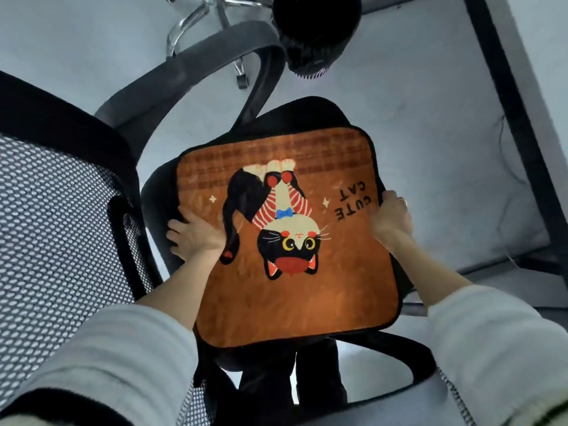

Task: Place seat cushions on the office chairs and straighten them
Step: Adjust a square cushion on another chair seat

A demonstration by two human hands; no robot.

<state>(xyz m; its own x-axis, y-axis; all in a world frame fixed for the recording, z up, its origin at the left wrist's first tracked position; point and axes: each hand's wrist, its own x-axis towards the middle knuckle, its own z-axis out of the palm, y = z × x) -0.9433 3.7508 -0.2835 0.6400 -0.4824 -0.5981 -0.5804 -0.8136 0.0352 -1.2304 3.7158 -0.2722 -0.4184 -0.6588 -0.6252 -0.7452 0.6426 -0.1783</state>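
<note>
An orange square seat cushion (285,299) with a black cat picture and the words "CUTE CAT" lies on the black seat (310,115) of an office chair, turned slightly askew. My left hand (193,236) grips the cushion's left edge, fingers curled under it. My right hand (392,215) grips the right edge near the lettering. The chair's mesh backrest (55,229) stands at the left, and its grey armrest (196,63) arches over the far side.
A black waste bin (313,32) stands on the pale floor beyond the chair. Another chair's chrome base (212,23) shows at the top. A black desk frame leg (516,118) runs down the right side. A second armrest (396,352) lies near me.
</note>
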